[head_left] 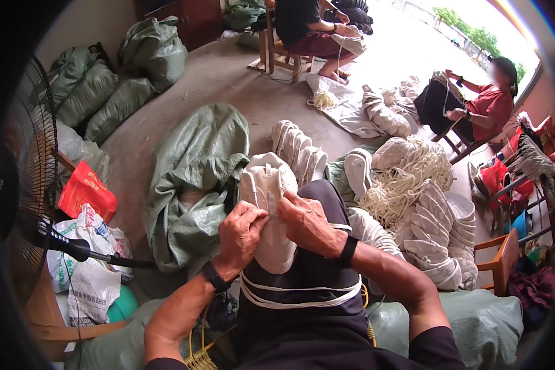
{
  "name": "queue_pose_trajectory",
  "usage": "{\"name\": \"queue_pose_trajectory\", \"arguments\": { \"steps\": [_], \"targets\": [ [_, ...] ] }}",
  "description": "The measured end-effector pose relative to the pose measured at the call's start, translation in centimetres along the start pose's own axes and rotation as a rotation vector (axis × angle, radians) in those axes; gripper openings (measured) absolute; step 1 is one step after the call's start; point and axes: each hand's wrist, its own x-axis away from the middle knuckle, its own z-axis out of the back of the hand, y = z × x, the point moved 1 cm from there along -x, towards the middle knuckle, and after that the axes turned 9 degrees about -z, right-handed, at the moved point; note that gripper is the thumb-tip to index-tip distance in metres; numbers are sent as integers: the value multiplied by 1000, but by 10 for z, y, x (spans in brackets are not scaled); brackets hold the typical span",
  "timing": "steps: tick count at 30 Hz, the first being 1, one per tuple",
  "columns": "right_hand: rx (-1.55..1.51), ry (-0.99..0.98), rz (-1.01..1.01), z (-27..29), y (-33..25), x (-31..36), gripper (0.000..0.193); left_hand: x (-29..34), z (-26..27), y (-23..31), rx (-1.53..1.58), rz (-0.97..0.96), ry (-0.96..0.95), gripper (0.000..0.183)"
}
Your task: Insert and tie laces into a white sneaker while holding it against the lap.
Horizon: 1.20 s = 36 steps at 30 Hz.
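Dark trousers (308,271) fill the six o'clock edge of the view, with white laces (302,296) draped in loops across the lap. At nine o'clock stands a black fan (24,179), and just inside it lie a red bag (85,191) and printed white bags (89,271). Toward eleven o'clock green woven sacks (105,92) are stacked along the wall, and another green sack (194,179) slumps on the floor beside the knee. At the centre the left hand (240,234) and the right hand (305,222) are both closed on a white shoe (268,209) resting on the knee, toe pointing away; the fingertips pinch at the middle of its upper, where a lace seems to be worked in, though the exact grip is hidden. Judging from the scene, this shoe is partway through: the lace ends are not yet visibly tied. Beyond it, at twelve to one o'clock, a row of white shoes (299,151) stands on the floor. At three o'clock lie a tangle of cream laces (407,179) and a heap of white shoes (438,240), so many pairs seemingly remain. Two other people sit on chairs at one and two o'clock.
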Motion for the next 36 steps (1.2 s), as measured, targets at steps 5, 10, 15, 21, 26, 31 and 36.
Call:
{"name": "queue_pose_trajectory", "arguments": {
  "steps": [5, 10, 15, 21, 26, 31, 36],
  "targets": [
    [43, 64, 59, 2, -9, -1, 15, -1, -4, 1, -67, -45, -58, 9],
    [-135, -18, -194, 11, -8, 14, 19, -3, 26, -11, 146, 156, -82, 12],
    [-241, -105, -370, 53, 17, 41, 15, -7, 128, -36, 1228, 511, 376, 23],
    [-203, -333, -553, 165, 73, 71, 18, 20, 207, -16, 1592, 422, 584, 8],
    [-298, -239, -823, 264, 123, 120, 22, 93, 276, -3, 1308, 520, 762, 11],
    [-301, -6, -957, 347, 162, 167, 20, 183, 381, 8, 661, 372, 1040, 16],
    [-334, 29, -1023, 406, 182, 218, 14, 242, 484, 46, 308, 313, 1410, 17]
  ]
}}
